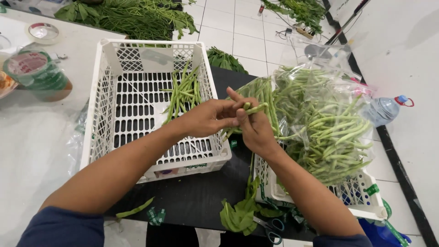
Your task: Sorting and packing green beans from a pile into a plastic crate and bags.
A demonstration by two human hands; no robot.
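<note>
My left hand [206, 118] and my right hand [254, 126] meet between two crates, and together they pinch a green bean [256, 108]. A few more beans hang below my fingers. A small pile of green beans [183, 91] lies in the white slotted crate [114, 91] on the left. On the right, a clear plastic bag of green beans [320, 123] rests in a second white crate [356, 196].
Both crates stand on a dark table [201, 196] with loose leaves [240, 212] and scissors [272, 228] near the front edge. Leafy greens [132, 16] lie behind the left crate. A green tape roll [39, 73] sits on the white surface at left, a water bottle [386, 110] at right.
</note>
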